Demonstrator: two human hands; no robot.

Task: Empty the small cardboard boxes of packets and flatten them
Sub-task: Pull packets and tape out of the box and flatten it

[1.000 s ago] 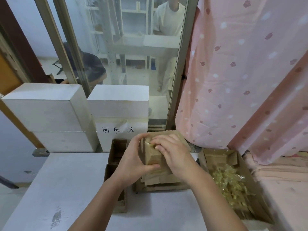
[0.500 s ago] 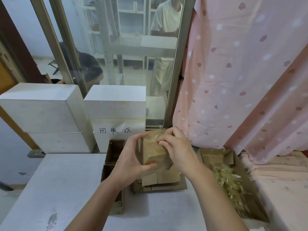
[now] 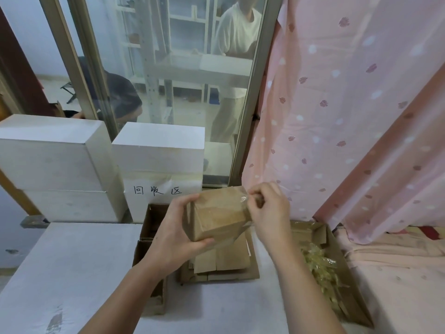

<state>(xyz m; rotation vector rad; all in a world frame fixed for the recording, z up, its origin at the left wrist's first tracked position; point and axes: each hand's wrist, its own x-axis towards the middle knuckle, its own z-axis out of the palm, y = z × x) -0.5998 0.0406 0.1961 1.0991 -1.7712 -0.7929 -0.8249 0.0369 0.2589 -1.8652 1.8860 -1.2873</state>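
White tabletop point(image 3: 72, 261) carries flattened cardboard point(image 3: 224, 261). Above that cardboard, left hand point(image 3: 175, 235) grips a box point(image 3: 216, 215); right hand point(image 3: 269, 210) pinches clear tape point(image 3: 244, 198) at the box's top.

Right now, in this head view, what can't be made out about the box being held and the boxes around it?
- Held box: contents hidden by its closed walls.
- Its right end: covered by the right hand and glare off the clear tape.
- Left cartons: insides blocked by the left hand.
- Packet carton: cut off at the bottom edge.
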